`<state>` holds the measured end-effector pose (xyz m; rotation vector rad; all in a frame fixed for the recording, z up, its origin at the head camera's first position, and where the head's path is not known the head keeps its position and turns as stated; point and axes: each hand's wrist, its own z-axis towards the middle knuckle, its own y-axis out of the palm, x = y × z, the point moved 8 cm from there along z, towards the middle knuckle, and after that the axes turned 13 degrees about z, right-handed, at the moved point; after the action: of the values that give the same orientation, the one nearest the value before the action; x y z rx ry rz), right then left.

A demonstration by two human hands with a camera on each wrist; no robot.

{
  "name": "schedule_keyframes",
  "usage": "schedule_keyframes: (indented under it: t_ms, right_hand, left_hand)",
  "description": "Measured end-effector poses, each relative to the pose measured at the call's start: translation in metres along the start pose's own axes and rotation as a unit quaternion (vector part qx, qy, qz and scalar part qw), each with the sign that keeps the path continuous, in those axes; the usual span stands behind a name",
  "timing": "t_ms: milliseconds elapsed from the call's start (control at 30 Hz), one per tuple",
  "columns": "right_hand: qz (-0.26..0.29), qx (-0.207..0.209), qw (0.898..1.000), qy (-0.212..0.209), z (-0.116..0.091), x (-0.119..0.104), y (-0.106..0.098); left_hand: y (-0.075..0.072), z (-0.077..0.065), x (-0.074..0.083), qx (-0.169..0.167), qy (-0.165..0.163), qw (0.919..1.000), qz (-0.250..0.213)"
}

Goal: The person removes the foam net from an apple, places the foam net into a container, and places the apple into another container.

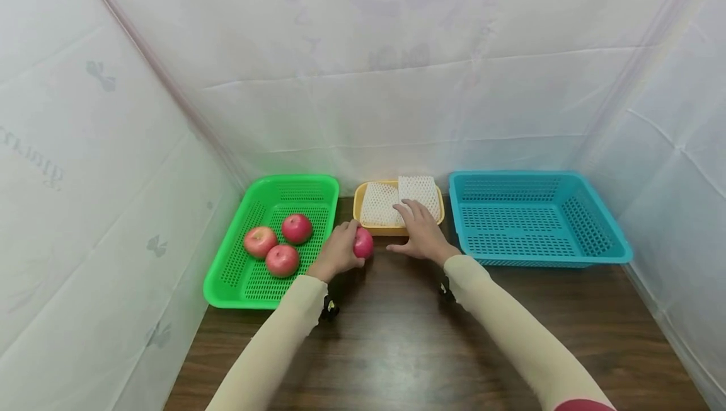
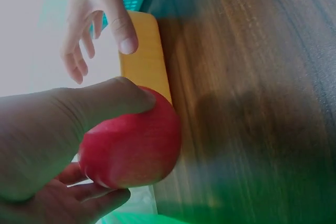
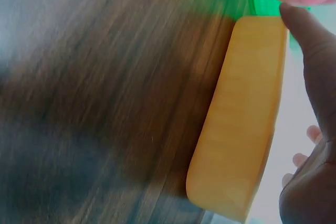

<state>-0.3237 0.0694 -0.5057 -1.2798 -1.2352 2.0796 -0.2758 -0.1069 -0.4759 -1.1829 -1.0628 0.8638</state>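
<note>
My left hand (image 1: 340,248) grips a red apple (image 1: 363,243) just in front of a small yellow tray (image 1: 388,231). In the left wrist view the thumb lies over the apple (image 2: 134,142) and the fingers curl beneath it. My right hand (image 1: 421,232) hovers over the tray's right front edge, fingers spread and holding nothing. White foam net sleeves lie in the tray in two stacks, a left one (image 1: 379,204) and a right one (image 1: 418,190). Whether the right fingertips touch the right stack, I cannot tell.
A green basket (image 1: 227,294) at the left holds three apples (image 1: 282,261). The blue basket (image 1: 510,222) stands at the right with a bare mesh floor. Dark wooden table (image 1: 391,335) lies in front, and white sheeting (image 1: 397,108) hangs behind and at both sides.
</note>
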Motion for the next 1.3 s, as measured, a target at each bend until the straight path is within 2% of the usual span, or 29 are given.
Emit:
schedule_keyframes:
  t_ms: [267,600,700,1100,1300]
  right_hand:
    - [0.049,-0.024,0.998,-0.035,0.002,-0.018,0.010]
    - [0.082,-0.048,0.994,-0.048,0.006,-0.034,0.021]
    - [0.086,-0.054,0.993,-0.056,0.007,-0.040,0.025]
    - [0.084,-0.066,0.990,-0.090,0.015,-0.070,0.037]
    - [0.089,-0.069,0.988,-0.107,0.020,-0.085,0.044]
  left_hand:
    - [-0.015,0.001,-0.006,-0.008,-0.009,0.9998,-0.019]
    - [-0.046,0.000,-0.014,0.031,-0.007,0.9994,-0.015]
    - [-0.053,0.000,-0.020,0.046,-0.011,0.9988,-0.013]
    - [-0.079,-0.013,-0.049,0.061,-0.044,0.9969,-0.021]
    - [-0.084,-0.014,-0.065,0.066,-0.058,0.9956,-0.032]
